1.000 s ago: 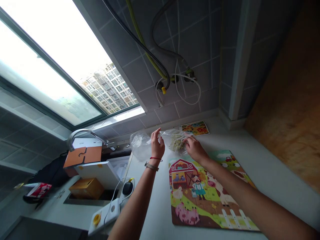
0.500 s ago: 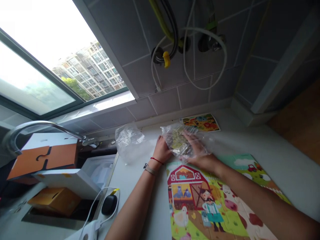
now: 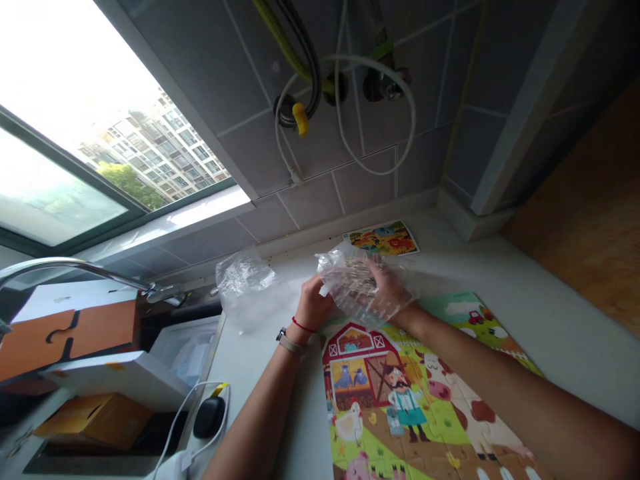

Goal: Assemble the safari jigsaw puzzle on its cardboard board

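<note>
A clear plastic bag [image 3: 353, 283] holding small printed puzzle pieces is raised a little above the worktop, just over the top edge of a farm jigsaw [image 3: 395, 400]. My right hand [image 3: 387, 287] shows through the plastic, gripping the bag, though whether from inside cannot be told. My left hand [image 3: 314, 305] pinches the bag's left side. To the left lies a second, crumpled plastic bag [image 3: 245, 290], apart from both hands. A small colourful picture card [image 3: 383, 238] lies against the wall behind the bag.
On the left stand a curved metal faucet [image 3: 65, 267], an orange puzzle-patterned box [image 3: 65, 337] and a cardboard box [image 3: 95, 420] in the sink area. A black oval object [image 3: 209, 417] with a white cable [image 3: 183, 420] lies near my left forearm. Hoses [image 3: 300, 87] hang on the tiled wall.
The bag of pieces has risen off the worktop and my right hand now sits further within its plastic. My left hand has moved up to the bag's side. The view has shifted slightly.
</note>
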